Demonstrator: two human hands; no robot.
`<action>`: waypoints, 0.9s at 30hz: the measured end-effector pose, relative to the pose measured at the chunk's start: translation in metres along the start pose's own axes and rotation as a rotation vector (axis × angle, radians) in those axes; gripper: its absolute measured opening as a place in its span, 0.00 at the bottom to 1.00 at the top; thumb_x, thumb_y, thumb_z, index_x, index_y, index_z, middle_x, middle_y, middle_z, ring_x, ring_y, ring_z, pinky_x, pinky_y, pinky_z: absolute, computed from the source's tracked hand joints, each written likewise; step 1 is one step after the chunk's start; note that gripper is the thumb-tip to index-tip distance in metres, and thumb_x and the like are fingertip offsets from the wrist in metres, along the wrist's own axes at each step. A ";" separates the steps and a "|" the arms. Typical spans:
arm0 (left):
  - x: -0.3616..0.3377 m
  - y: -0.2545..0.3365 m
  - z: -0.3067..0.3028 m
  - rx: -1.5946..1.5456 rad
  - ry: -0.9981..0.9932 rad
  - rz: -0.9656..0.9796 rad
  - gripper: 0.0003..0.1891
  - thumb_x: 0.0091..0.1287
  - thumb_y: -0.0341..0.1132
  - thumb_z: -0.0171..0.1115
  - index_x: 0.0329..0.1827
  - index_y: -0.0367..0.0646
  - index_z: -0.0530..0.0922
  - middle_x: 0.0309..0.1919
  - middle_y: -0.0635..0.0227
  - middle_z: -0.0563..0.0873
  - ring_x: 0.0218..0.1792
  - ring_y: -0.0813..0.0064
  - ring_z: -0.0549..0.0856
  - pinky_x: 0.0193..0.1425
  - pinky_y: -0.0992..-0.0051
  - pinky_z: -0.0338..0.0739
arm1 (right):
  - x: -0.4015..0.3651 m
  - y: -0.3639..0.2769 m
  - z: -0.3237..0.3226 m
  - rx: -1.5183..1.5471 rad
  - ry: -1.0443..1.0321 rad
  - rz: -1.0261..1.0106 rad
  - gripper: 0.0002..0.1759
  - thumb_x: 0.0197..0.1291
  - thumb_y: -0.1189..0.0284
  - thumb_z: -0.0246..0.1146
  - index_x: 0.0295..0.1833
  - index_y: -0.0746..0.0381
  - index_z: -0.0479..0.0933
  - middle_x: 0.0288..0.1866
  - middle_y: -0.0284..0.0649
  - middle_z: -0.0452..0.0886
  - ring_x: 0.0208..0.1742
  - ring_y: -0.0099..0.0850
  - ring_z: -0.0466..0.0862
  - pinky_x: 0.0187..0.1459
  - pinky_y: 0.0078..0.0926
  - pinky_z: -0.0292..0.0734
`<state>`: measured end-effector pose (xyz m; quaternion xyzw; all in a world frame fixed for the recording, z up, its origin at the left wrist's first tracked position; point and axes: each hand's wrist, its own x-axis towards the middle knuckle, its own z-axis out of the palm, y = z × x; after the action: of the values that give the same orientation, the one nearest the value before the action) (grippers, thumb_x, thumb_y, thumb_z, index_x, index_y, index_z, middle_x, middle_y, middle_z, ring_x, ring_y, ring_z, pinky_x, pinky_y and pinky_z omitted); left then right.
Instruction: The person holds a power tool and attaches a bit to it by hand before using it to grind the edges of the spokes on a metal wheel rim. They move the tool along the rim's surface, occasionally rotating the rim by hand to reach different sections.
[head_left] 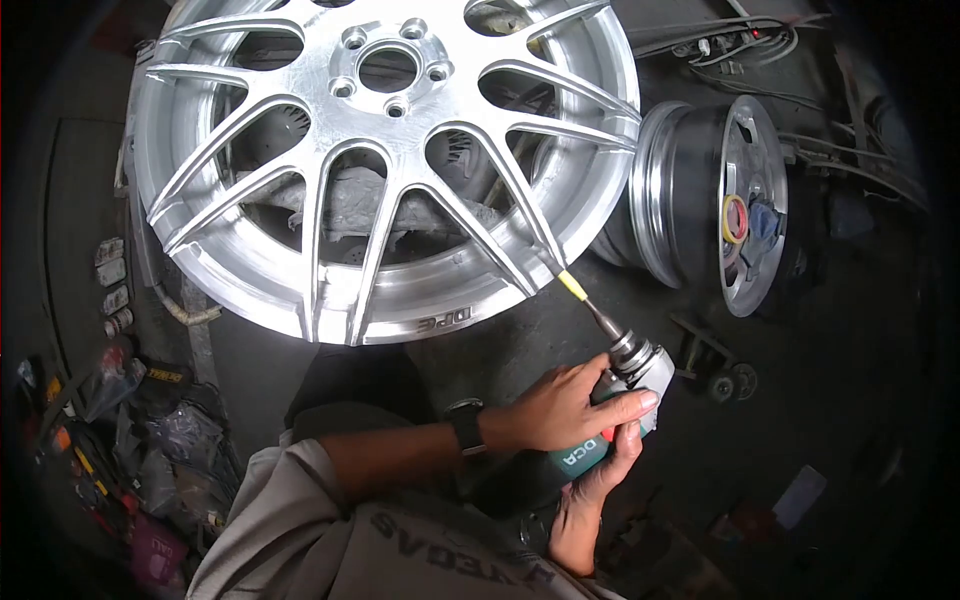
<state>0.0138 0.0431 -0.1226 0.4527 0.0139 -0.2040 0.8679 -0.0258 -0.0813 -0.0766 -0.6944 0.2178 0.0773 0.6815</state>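
Biggest item: alloy wheel (372,122), multi-spoke, bare bright metal. It fills the upper left, face toward cam and tilted back. "DPE" lettering sits on the lower lip, reading upside down from here. Rags or sheeting show through the spoke gaps, can't tell what exactly.

2nd wheel (690,195) is to the right, standing on edge on the floor (830,330), just beside the big one. Can't tell if they touch. A yellow ring (735,218) and sthg blue sit at its hub.

Cables (740,40) lie top right on the floor. A clutter pile (150,440) of bags and small bits is at lower left, too dark to ID. A small wheeled part (730,380) lies right of the tool.

Left hand (560,405), arm coming in from the left w/ a watch (466,425) on the wrist, is laid over the top of the grinder (585,455). Fingers are curled around it, index along the nose.

Right hand (590,490) comes up from below, fingers wrapped round the green body from the underside. Both hands are clamped on the tool.

The grinder is green w/ a metal nose, low centre-right, pointing up-left at the wheel.

Its bit (572,286) has a thin shank and a yellow tip. The tip is at the lower-right rim where a spoke meets the lip, looks touching.
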 end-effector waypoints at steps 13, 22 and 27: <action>-0.006 -0.003 0.007 0.249 0.119 -0.228 0.29 0.68 0.55 0.67 0.49 0.31 0.80 0.39 0.46 0.89 0.44 0.51 0.90 0.49 0.61 0.82 | 0.000 0.016 -0.001 0.149 -0.003 0.030 0.38 0.70 0.48 0.53 0.72 0.69 0.65 0.65 0.48 0.76 0.64 0.39 0.78 0.66 0.38 0.72; -0.003 -0.006 0.010 0.267 0.176 -0.175 0.38 0.66 0.65 0.63 0.43 0.25 0.79 0.33 0.38 0.84 0.38 0.41 0.88 0.43 0.55 0.81 | 0.002 0.014 -0.007 0.166 -0.163 0.034 0.34 0.74 0.51 0.46 0.73 0.67 0.64 0.67 0.48 0.74 0.66 0.38 0.76 0.68 0.39 0.70; -0.015 -0.016 0.014 0.239 0.196 -0.127 0.39 0.66 0.66 0.63 0.41 0.24 0.78 0.31 0.38 0.84 0.39 0.38 0.87 0.44 0.53 0.81 | -0.004 0.018 -0.005 0.202 -0.149 0.017 0.31 0.78 0.53 0.44 0.71 0.67 0.66 0.64 0.47 0.77 0.63 0.35 0.78 0.65 0.36 0.73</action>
<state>-0.0077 0.0288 -0.1240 0.5688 0.1027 -0.2134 0.7876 -0.0372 -0.0849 -0.0912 -0.6128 0.1790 0.1120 0.7615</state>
